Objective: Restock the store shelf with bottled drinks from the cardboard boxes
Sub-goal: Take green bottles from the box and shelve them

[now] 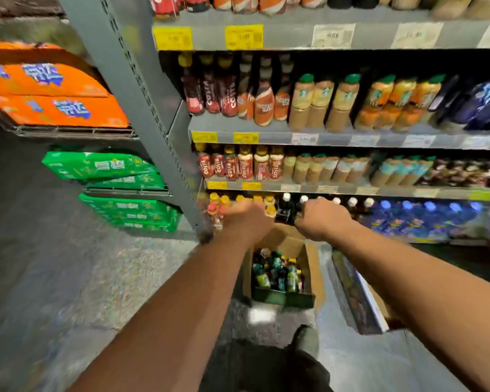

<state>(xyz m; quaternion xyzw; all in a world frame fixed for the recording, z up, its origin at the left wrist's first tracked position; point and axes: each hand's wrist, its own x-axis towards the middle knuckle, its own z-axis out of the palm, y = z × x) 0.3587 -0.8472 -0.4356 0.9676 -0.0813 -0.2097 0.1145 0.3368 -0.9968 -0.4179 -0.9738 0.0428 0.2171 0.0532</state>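
Left hand (246,219), 12 o'clock, at yellow-capped bottles (219,200); right hand (323,219), 1 o'clock, at dark white-capped bottles (285,209). Whether either grips: cannot tell, blurred. Likely risk: nudging crowded neighbours over.

Grey perforated upright (142,108); left of it, wire rack (68,132) bearing orange cartons (48,94), green cartons (111,171) below; speckled floor (68,278) beneath

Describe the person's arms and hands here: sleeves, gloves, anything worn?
Both arms are bare: the left forearm and right forearm show no sleeve up to the frame edge. The left hand and right hand wear no gloves. No watch, ring or marking can be made out, though motion blur could hide small items. A dark blob beside the left wrist is too blurred to identify.
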